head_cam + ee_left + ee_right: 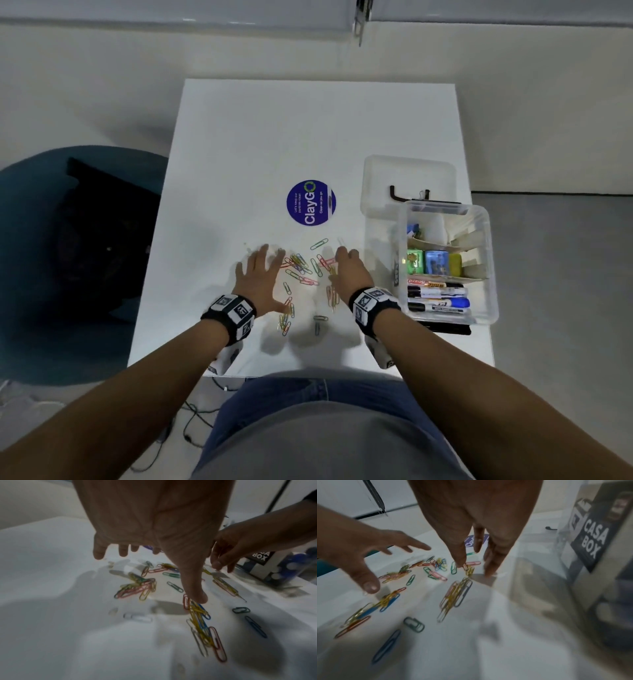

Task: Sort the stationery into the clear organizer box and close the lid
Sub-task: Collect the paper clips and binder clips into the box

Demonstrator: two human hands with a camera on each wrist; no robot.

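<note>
Paperclips (pixel 301 270) scattered mid-frame on white counter (pixel 257 144), left hand (pixel 260 277) splayed flat, right hand (pixel 346 274) fingers (pixel 460 559) perhaps pinching one, only right wrist view reads organizer box (pixel 445 260) label.

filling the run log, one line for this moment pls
left hand open | right hand open | paper clips loose on table | organizer box lid off

A white table (pixel 274 137) carries scattered coloured paper clips (pixel 301 267) near its front edge, some bunched, some lying singly. Beyond them, flat on the tabletop, lies a round blue sticker (pixel 311 202). At the right edge stand the clear organizer box (pixel 486 260) and, touching it on the far side, its clear lid (pixel 407 171).
</note>
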